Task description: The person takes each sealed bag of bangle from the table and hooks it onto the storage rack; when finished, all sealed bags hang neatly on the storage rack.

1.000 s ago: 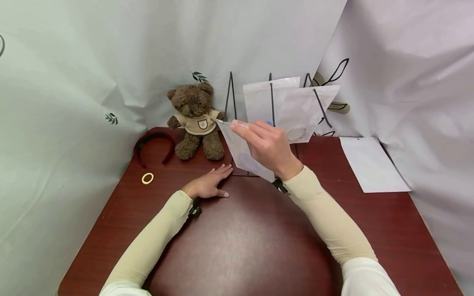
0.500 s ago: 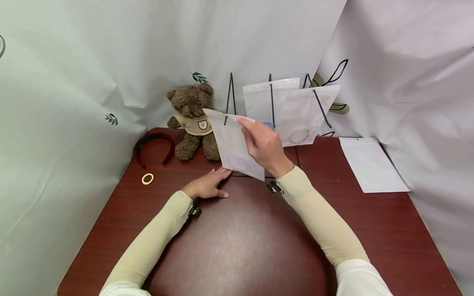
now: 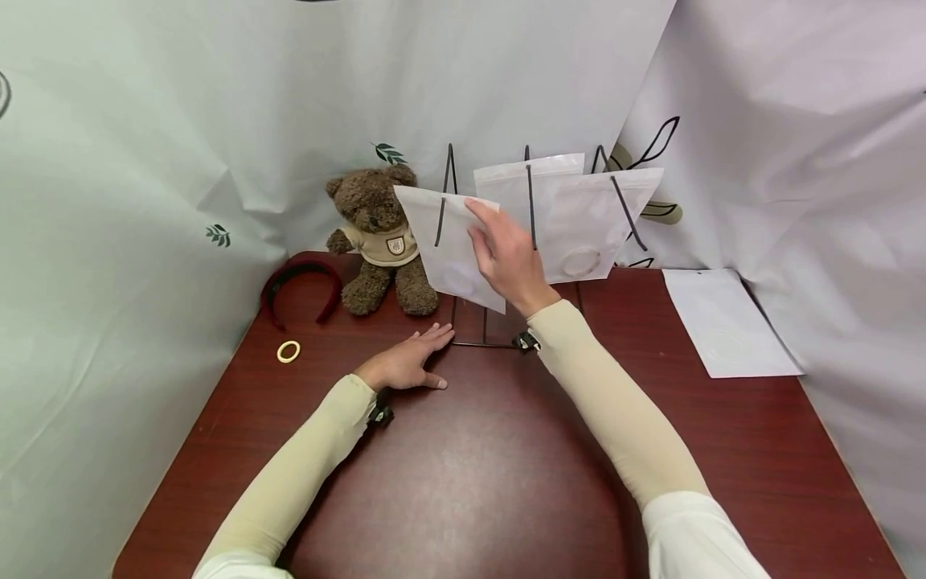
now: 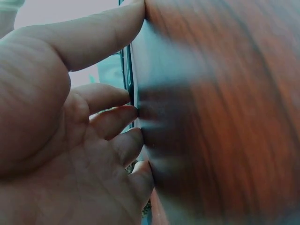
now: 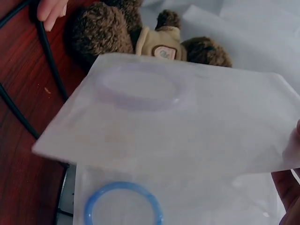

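My right hand [image 3: 510,261] pinches the upper right corner of a translucent white plastic bag [image 3: 456,241]. A pale purple ring [image 5: 140,105] shows through it in the right wrist view. The bent end of the leftmost wire hook [image 3: 440,221] on a black wire rack [image 3: 481,345] lies in front of the bag, near its top edge. My left hand [image 3: 405,362] rests on the table with fingers stretched out, fingertips at the rack's front left corner. Two similar bags hang farther right: a middle bag [image 3: 499,189] with a blue ring [image 5: 123,185], and a right bag [image 3: 589,217].
Behind the left hand sits a brown teddy bear [image 3: 387,245] in a beige top. A dark red headband [image 3: 269,293] and a yellow ring [image 3: 280,355] lie at the left. Another white bag [image 3: 731,330] lies flat at the right. White curtains [image 3: 145,161] surround the dark red table [image 3: 463,466].
My right hand has turned the bag, moved slightly left and raised it toward the rack; the leftmost hook's end now shows in front of it. My left hand stays in place.
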